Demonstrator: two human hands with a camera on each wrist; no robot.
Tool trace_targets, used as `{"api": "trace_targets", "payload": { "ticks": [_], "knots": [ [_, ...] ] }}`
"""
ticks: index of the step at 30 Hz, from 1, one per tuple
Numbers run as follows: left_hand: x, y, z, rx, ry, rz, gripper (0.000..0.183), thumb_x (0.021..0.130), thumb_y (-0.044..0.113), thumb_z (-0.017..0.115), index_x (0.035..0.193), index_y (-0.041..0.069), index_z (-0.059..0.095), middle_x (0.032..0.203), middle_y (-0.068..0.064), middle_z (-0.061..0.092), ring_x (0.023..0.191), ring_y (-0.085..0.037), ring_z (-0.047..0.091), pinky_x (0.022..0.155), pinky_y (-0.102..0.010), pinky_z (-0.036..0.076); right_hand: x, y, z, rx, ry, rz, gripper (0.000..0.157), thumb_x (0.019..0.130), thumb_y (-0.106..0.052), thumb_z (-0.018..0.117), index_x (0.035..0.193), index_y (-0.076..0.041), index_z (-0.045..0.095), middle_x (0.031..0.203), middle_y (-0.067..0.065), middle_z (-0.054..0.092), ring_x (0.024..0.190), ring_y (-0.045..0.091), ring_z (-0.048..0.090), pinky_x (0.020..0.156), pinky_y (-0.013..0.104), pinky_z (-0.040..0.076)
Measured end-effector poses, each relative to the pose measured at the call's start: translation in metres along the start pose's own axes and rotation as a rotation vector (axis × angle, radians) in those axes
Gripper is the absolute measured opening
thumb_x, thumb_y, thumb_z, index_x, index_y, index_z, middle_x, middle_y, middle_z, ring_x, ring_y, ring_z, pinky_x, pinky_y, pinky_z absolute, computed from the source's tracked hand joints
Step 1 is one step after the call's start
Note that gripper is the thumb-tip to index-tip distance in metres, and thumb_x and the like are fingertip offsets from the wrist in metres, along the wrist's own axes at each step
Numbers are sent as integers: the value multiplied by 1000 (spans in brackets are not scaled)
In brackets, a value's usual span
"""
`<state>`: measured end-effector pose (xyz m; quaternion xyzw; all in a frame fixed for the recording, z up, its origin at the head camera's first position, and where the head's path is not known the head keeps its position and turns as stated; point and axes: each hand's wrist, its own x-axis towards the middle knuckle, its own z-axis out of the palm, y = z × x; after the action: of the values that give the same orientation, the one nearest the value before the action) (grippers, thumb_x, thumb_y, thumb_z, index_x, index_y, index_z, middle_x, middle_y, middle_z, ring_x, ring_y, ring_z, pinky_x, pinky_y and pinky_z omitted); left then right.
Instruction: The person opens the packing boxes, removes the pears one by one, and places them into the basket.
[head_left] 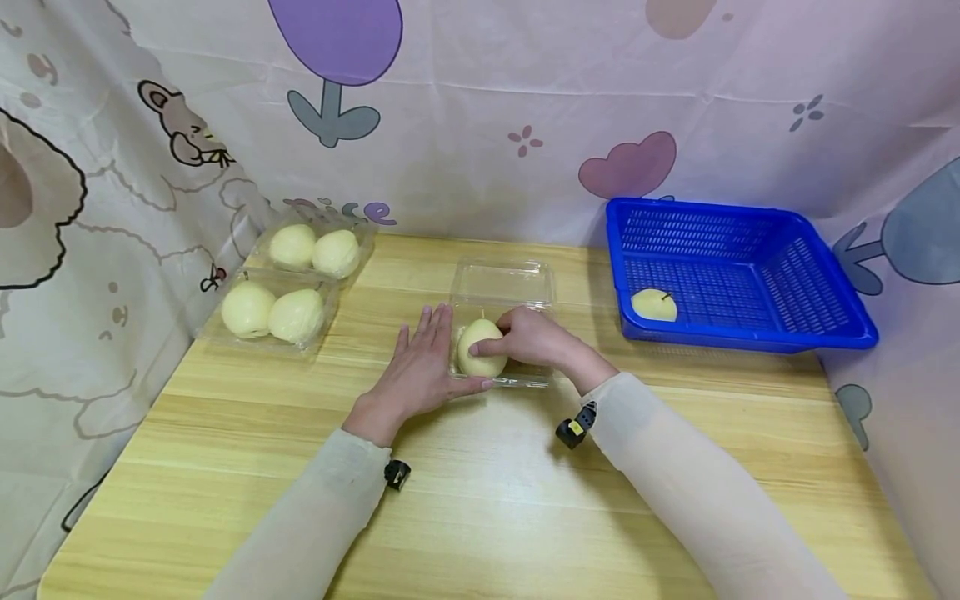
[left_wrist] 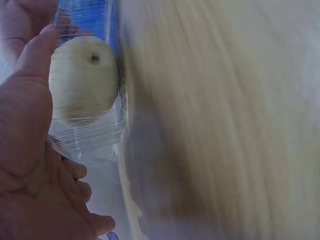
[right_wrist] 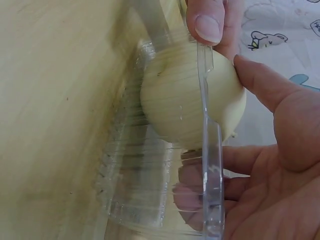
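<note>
Best brace the clear box (head_left: 525, 381) with the left hand (head_left: 420, 367), fingers straight, while the right hand (head_left: 536, 336), curled round 1 pear (head_left: 477, 364), settles it gently.

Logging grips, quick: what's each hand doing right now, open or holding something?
Left hand: open, fingers straight, against the clear container.
Right hand: closed on a pale yellow pear at the container.
</note>
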<state>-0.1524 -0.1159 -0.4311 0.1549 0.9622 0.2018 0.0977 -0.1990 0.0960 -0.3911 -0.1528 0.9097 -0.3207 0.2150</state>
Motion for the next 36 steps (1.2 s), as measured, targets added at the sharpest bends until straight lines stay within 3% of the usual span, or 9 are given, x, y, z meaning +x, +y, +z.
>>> {"api": "trace_targets", "payload": {
  "ticks": [4, 11, 18, 26, 36],
  "knots": [
    [-1, 0, 0, 6, 7, 3, 137, 83, 88, 60, 168, 2, -4, 178, -18, 0, 165, -34, -5, 131, -64, 2, -2, 0, 1, -30, 16, -6, 44, 87, -51, 82, 99, -10, 77, 87, 1, 73, 79, 17, 63, 72, 30, 52],
    [-1, 0, -1, 3, 6, -1, 135, 84, 86, 61, 169, 3, -3, 178, -18, 0, 165, -34, -5, 131, -63, 2, -10, -1, 6, -142, 108, -40, 62, 83, -50, 87, 121, -3, 72, 104, 6, 73, 94, 24, 66, 84, 40, 56],
    [0, -1, 1, 8, 2, -2, 135, 85, 85, 63, 168, 3, -5, 178, -18, -1, 164, -33, -9, 132, -62, 2, -18, 11, 15, -298, 278, -144, 79, 82, -48, 90, 138, 0, 63, 130, 16, 67, 121, 33, 60, 117, 50, 44],
    [-1, 0, 1, 2, 11, 1, 135, 85, 83, 64, 168, 3, -6, 177, -19, -1, 164, -32, -9, 131, -63, 2, -21, 26, 23, -318, 375, -217, 81, 81, -42, 92, 139, 2, 58, 131, 18, 64, 119, 33, 57, 111, 47, 49],
    [-1, -1, 1, 10, 11, 8, 135, 85, 85, 62, 168, 3, -6, 177, -19, -1, 164, -33, -8, 131, -63, 3, -18, 17, 24, -387, 358, -155, 83, 81, -51, 89, 134, 6, 59, 118, 19, 66, 109, 34, 59, 106, 46, 48]
  ]
}}
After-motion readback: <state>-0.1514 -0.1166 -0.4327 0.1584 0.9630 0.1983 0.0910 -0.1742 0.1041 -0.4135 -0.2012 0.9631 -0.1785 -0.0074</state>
